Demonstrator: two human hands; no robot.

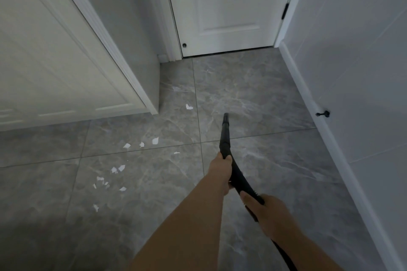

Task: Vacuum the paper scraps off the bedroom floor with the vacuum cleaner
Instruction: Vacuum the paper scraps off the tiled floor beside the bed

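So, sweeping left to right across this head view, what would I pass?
Wardrobe → paper scraps → left hand → vacuum wand → right hand → doorstop on the right wall's skirting.

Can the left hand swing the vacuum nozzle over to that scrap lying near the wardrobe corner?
Probably yes: the left hand grips the wand, and only bare tile lies between the nozzle and the scrap.

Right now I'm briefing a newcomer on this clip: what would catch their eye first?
First, the black vacuum cleaner wand at centre, gripped by the left hand ahead and the right hand behind, nozzle pointing toward the closed white panelled door. Next, torn white paper scraps scattered over the grey marbled floor tiles to the wand's left, near the white cabinet.
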